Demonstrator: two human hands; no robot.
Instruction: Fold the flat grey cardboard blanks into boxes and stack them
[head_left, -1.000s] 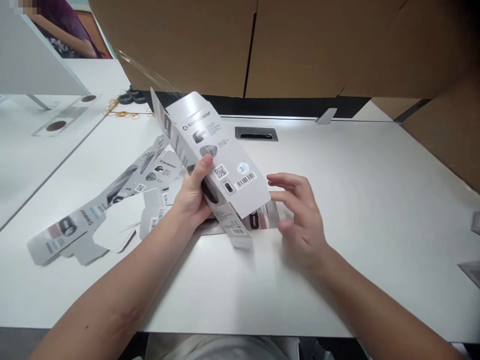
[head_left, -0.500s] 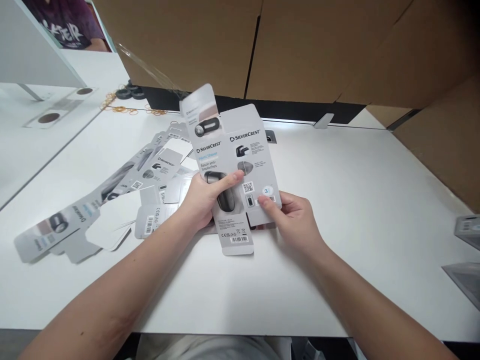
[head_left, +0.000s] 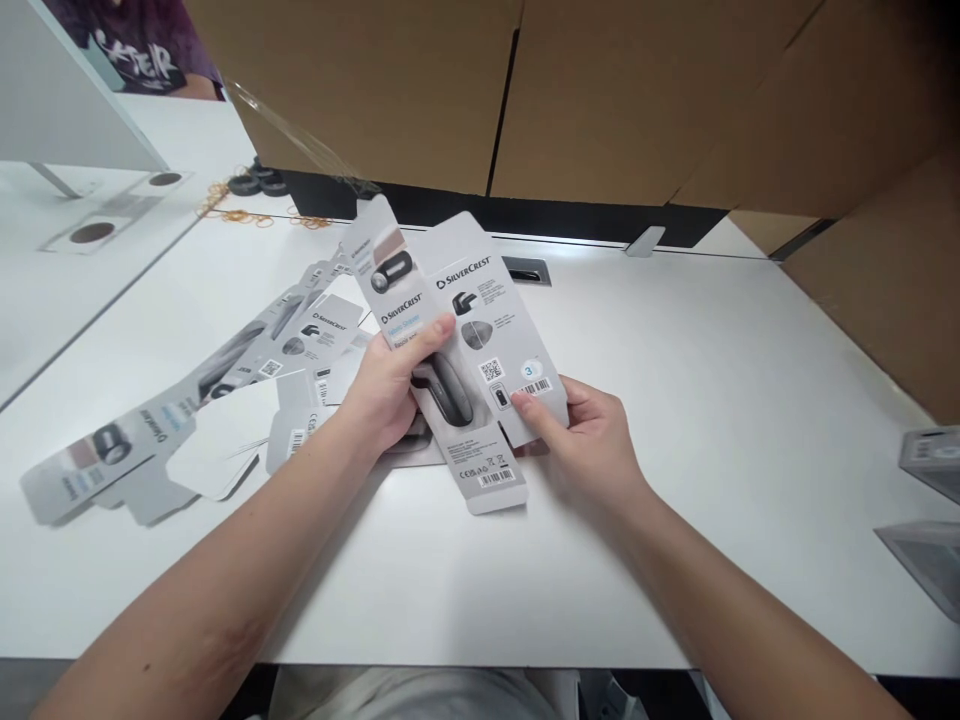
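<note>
A grey SilverCrest carton (head_left: pixel 480 330), partly folded open, is held above the white table (head_left: pixel 675 400) with its printed faces toward me. My left hand (head_left: pixel 386 385) grips its left panel, thumb pressed on the front near the printed product picture. My right hand (head_left: pixel 589 430) pinches its lower right corner beside the barcode. A bottom flap with a barcode hangs loose below the two hands.
Several flat, unfolded cartons (head_left: pixel 225 390) lie spread on the table to the left. Large brown cardboard boxes (head_left: pixel 600 90) wall off the back and right. Rubber bands (head_left: pixel 236 212) lie far left. Grey items (head_left: pixel 930 500) sit at the right edge. Another person's torso (head_left: pixel 142 50) shows top left.
The carton swung from lying slanted to facing me. My right hand, open and apart a second ago, came in and took hold of the lower right corner. The carton has since tilted slightly left.
</note>
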